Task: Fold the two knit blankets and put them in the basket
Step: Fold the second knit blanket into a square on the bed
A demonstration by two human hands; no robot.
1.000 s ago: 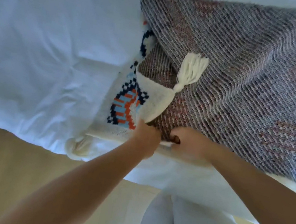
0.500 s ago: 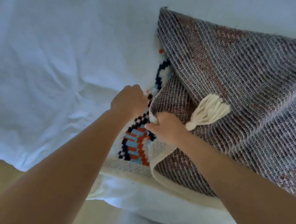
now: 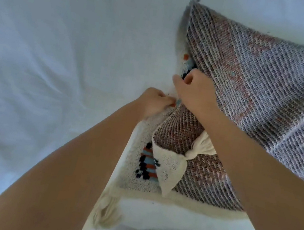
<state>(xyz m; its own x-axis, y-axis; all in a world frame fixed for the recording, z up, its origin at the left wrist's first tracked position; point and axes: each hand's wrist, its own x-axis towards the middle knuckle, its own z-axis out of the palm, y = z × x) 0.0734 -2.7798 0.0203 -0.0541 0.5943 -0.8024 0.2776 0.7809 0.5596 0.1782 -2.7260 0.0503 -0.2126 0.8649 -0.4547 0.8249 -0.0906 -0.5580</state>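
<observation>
Both hands pinch the knit blanket's [image 3: 251,86] left edge on the bed [image 3: 59,40]: left hand [image 3: 156,101] nearer, right hand [image 3: 195,89] just beyond; cloth spreads rightward.

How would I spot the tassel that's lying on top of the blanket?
On the white bed, find the knit blanket. Just below the right hand's forearm, a cream tassel rests on brownish weave. The other tassel hangs off the bed's edge.

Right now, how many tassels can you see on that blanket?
2. One tassel lies on the folded-over corner beside the right forearm; another tassel hangs at the near-left corner off the bed edge. Others may be hidden.
</observation>
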